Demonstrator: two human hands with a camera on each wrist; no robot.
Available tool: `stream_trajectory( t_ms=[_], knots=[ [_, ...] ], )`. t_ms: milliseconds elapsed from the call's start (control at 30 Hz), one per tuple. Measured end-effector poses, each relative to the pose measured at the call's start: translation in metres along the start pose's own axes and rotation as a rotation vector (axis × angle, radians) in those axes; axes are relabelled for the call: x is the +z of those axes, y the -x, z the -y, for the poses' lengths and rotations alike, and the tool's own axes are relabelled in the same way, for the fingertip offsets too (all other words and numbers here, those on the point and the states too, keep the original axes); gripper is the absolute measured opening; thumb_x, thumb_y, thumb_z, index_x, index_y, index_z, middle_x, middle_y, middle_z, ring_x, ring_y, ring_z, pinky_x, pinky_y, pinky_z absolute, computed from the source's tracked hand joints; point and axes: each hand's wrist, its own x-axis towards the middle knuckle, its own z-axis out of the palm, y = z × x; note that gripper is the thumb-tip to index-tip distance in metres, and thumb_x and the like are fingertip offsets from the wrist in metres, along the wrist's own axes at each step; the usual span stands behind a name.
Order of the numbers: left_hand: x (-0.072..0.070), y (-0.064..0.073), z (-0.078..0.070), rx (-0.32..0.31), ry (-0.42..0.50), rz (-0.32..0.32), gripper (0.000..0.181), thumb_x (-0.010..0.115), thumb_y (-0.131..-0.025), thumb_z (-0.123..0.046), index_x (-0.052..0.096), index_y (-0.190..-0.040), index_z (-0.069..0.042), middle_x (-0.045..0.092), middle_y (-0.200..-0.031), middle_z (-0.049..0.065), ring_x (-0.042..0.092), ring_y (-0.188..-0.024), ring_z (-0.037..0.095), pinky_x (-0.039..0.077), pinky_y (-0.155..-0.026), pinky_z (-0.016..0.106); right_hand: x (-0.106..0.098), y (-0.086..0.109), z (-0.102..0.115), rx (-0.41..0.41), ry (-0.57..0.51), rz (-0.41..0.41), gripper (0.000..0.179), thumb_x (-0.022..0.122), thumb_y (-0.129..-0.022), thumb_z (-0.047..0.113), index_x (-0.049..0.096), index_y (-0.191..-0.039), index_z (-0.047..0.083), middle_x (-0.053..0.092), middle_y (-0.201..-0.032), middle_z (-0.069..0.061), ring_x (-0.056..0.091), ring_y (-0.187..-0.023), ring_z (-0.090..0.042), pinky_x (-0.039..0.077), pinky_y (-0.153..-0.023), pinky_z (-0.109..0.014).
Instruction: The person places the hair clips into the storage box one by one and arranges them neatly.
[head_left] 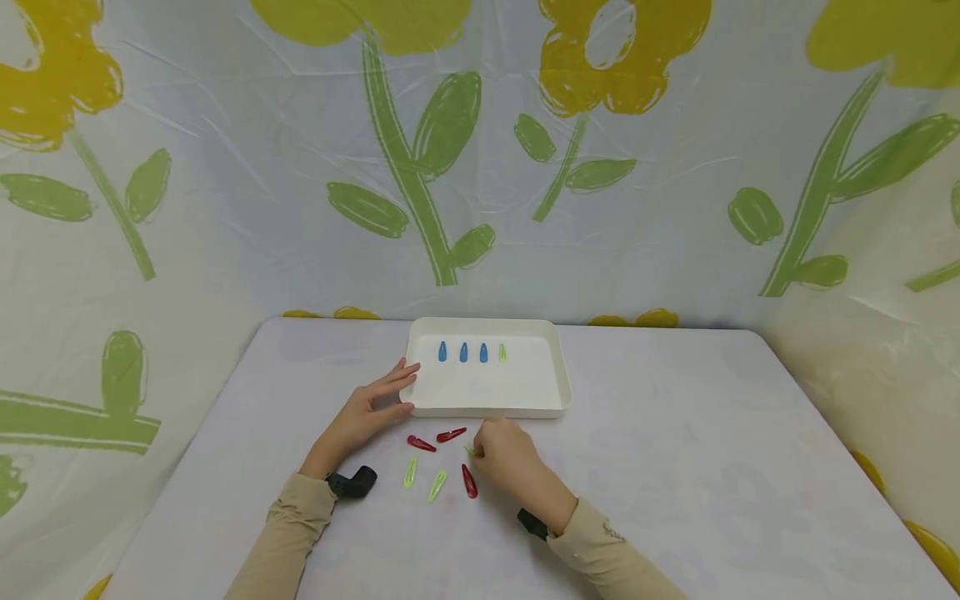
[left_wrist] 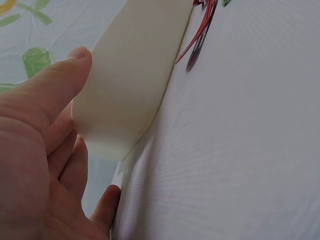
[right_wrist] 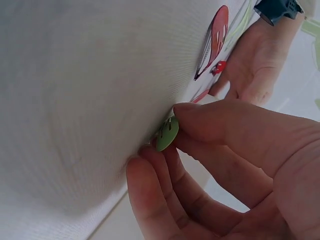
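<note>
My right hand (head_left: 508, 454) pinches a light green snap hair clip (right_wrist: 168, 133) between thumb and fingers, low at the tabletop in front of the white tray (head_left: 487, 412). My left hand (head_left: 367, 412) lies against the tray's front left corner, fingers extended along the left wall and thumb at the rim. Inside the tray, three blue hair clips (head_left: 463, 352) and one light green hair clip (head_left: 502, 353) stand in a row. Before the tray lie three red hair clips, one (head_left: 469, 481) close to my right hand, and two light green hair clips, one (head_left: 437, 486) nearer the front.
The white-covered table (head_left: 675, 442) reaches out to both sides of the tray. Behind it hangs a white sheet (head_left: 285, 150) printed with flowers. A dark wrist device (head_left: 352, 482) sits on the left wrist, another (head_left: 532, 523) on the right.
</note>
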Motion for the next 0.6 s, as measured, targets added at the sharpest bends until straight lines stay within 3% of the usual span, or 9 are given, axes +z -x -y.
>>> stream_trajectory(
  t_ms=[367, 600],
  knots=[
    [0.0006, -0.0011, 0.0007, -0.003, -0.002, -0.002, 0.055, 0.074, -0.091, -0.022, 0.056, -0.143, -0.017, 0.044, -0.153, -0.010, 0.017, -0.150, 0.011, 0.014, -0.121, 0.042, -0.0003, 0.0006, -0.0010, 0.013, -0.010, -0.001, 0.030, 0.073, -0.078, -0.005, 0.064, -0.054, 0.010, 0.053, -0.055, 0.005, 0.042, -0.054, -0.007, 0.037, -0.046, -0.019],
    [0.0005, -0.0006, 0.0012, -0.008, 0.005, -0.003, 0.056, 0.074, -0.091, -0.022, 0.055, -0.143, -0.015, 0.043, -0.152, -0.012, 0.017, -0.149, 0.008, 0.014, -0.121, 0.043, 0.0005, -0.0011, -0.0032, 0.034, -0.028, -0.002, 0.034, 0.071, -0.075, -0.008, 0.059, -0.050, 0.012, 0.047, -0.049, 0.007, 0.039, -0.050, -0.007, 0.034, -0.044, -0.019]
  ],
)
